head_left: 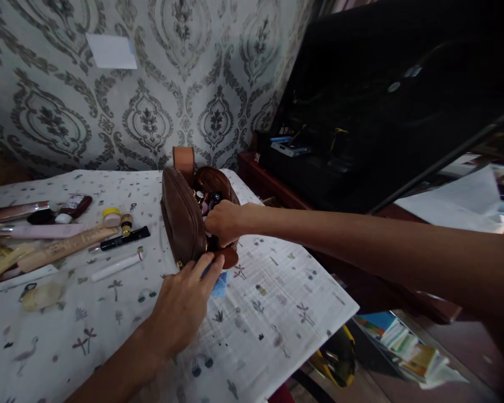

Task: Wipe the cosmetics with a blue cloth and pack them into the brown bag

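We find the brown leather zip-up bag [180, 215] standing unzipped on the bench [277, 366], which is covered in white printed cloth. We note dark-capped small items [213, 198] inside its opening. The right hand [224, 223] reaches into that opening with fingers curled; the fingertips are hidden, and we cannot tell whether they grasp anything. The left hand [183, 299] lies at the bag's near end, fingers extended against a rounded brown tab [230, 258]; we cannot confirm a grip. A blue piece [220, 285] shows just beside it. Left of the bag we record a slim black tube [128, 238], a white pen-shaped tube [116, 267] and a yellow-lidded round jar [111, 217].
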`<act>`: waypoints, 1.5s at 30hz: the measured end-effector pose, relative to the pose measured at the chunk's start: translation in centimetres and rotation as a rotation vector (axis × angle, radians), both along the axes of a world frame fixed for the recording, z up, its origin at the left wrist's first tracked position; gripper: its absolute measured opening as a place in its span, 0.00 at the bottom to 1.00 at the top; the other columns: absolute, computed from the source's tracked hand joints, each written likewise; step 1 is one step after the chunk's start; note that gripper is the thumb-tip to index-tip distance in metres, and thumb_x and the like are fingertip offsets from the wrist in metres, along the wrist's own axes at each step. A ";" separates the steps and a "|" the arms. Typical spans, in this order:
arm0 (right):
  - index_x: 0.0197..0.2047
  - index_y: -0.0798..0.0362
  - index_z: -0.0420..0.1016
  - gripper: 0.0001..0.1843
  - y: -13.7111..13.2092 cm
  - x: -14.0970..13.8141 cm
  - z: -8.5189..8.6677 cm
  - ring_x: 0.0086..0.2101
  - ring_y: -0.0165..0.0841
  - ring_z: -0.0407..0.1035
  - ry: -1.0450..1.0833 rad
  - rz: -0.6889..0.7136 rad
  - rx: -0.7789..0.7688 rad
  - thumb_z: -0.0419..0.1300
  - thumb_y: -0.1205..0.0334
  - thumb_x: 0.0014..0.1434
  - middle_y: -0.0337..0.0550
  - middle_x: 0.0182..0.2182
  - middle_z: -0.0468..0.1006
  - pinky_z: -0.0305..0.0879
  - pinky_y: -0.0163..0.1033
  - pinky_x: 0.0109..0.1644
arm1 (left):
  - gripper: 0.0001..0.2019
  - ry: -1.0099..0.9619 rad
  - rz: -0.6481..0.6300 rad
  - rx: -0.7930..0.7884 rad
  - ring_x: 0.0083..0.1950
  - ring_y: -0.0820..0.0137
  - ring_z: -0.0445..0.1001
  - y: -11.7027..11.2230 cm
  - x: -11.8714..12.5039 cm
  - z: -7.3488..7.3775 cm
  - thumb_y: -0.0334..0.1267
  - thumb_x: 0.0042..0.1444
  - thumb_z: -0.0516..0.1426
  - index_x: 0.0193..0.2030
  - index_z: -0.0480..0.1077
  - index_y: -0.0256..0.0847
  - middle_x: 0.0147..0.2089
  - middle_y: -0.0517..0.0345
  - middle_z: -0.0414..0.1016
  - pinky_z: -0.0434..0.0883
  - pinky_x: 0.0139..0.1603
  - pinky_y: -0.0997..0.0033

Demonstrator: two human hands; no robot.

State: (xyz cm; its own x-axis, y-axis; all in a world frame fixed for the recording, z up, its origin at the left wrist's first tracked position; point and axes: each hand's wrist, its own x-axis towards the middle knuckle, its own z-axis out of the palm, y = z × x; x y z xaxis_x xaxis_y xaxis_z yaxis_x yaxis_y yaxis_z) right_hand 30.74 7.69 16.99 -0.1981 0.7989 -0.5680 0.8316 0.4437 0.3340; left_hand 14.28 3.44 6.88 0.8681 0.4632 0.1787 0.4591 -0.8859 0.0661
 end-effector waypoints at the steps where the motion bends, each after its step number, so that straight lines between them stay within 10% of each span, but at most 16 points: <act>1: 0.52 0.62 0.78 0.19 0.2 0.0 -0.4 0.49 0.47 0.73 0.010 -0.030 -0.002 0.63 0.62 0.59 0.58 0.47 0.79 0.69 0.46 0.49 | 0.38 0.001 -0.001 0.009 0.51 0.64 0.76 0.0 0.0 0.0 0.17 0.51 0.50 0.69 0.58 0.45 0.65 0.52 0.68 0.77 0.34 0.70; 19: 0.56 0.66 0.73 0.22 -0.6 0.8 -2.1 0.52 0.50 0.73 0.296 -0.237 0.059 0.63 0.70 0.58 0.65 0.52 0.75 0.72 0.45 0.51 | 0.39 0.023 0.028 0.095 0.51 0.64 0.78 -0.2 0.2 0.0 0.15 0.48 0.50 0.68 0.60 0.45 0.65 0.55 0.69 0.79 0.32 0.70; 36: 0.41 0.59 0.78 0.12 -3.8 2.8 0.1 0.46 0.39 0.75 0.071 0.144 0.190 0.53 0.73 0.64 0.52 0.42 0.82 0.62 0.43 0.51 | 0.41 0.037 0.033 0.115 0.51 0.63 0.77 -0.2 0.0 -0.1 0.15 0.49 0.51 0.71 0.54 0.44 0.67 0.51 0.66 0.78 0.34 0.70; 45: 0.38 0.59 0.80 0.10 -3.4 1.7 0.1 0.42 0.39 0.76 0.095 0.098 0.034 0.56 0.75 0.62 0.52 0.38 0.82 0.58 0.42 0.46 | 0.40 0.038 0.010 0.129 0.51 0.64 0.76 -0.2 -0.1 0.0 0.15 0.49 0.49 0.70 0.55 0.42 0.67 0.51 0.65 0.78 0.33 0.69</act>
State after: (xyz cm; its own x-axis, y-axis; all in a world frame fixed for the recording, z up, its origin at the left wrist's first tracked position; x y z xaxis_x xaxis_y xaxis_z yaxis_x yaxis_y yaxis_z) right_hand 32.43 4.26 17.10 -0.3273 0.7916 -0.5159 0.8136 0.5137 0.2722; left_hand 14.22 3.22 6.84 0.8706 0.4473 0.2049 0.4683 -0.8811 -0.0659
